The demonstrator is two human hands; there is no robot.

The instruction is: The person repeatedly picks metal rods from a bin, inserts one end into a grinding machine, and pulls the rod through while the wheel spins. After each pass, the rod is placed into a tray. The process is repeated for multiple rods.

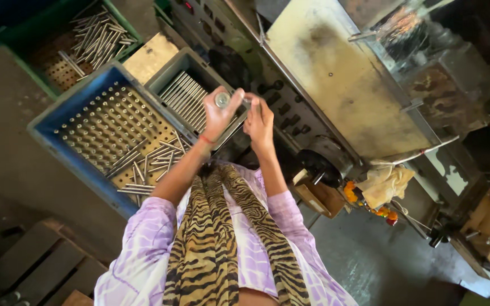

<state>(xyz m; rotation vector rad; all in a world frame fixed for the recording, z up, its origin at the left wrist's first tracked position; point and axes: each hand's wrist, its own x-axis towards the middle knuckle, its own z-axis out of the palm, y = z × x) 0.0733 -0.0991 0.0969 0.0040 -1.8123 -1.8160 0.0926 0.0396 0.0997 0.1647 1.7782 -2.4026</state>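
Metal rod (pixel 222 100) between two hands (pixel 239 116)

Your left hand (pixel 218 116) pinches a small round metal piece (pixel 222 100), silvery and shiny, its flat face turned up toward the camera. It sits at the fingertips, at 12 o'clock from your palm. Your right hand (pixel 259 122) stands just beside it at 3 o'clock, fingers raised; whether they touch the piece cannot be told.

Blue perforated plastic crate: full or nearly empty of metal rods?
Nearly empty: the blue perforated plastic crate shows mostly bare holed floor, with scattered thin metal rods at one end.
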